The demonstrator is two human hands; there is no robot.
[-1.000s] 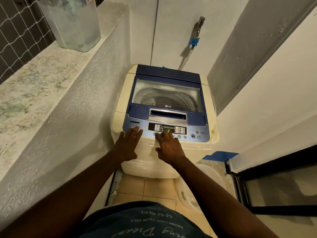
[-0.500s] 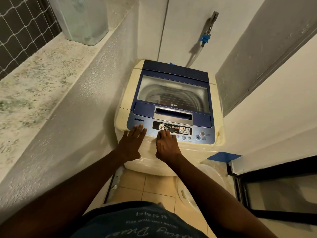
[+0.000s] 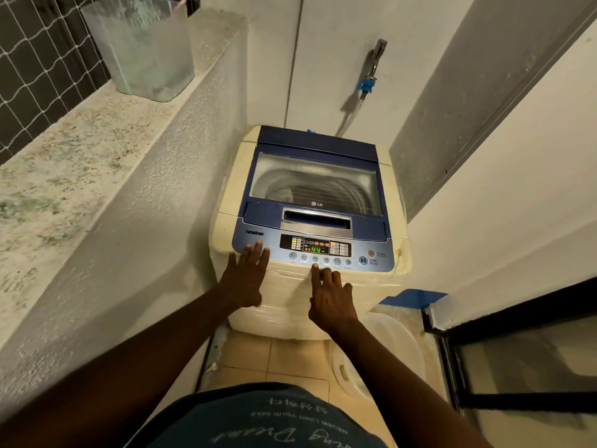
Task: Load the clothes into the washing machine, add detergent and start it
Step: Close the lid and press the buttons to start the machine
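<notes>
Fingers (image 3: 255,253) of your left hand (image 3: 244,281) lie spread flat on the washing machine (image 3: 226,195) panel's front edge, gripping nothing. Your right hand (image 3: 329,299) hangs open just below the button row (image 3: 319,260), index tip at the panel edge.

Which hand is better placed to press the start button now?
Right. The right hand has its fingertips at the button row, nearer the start button. The left hand rests flat on the panel's far left end.

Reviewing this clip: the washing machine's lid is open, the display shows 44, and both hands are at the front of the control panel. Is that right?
Not quite. In the head view the lid of the washing machine is closed flat. The rest holds: the display reads 44, and the left hand and right hand are at the control panel front.
</notes>
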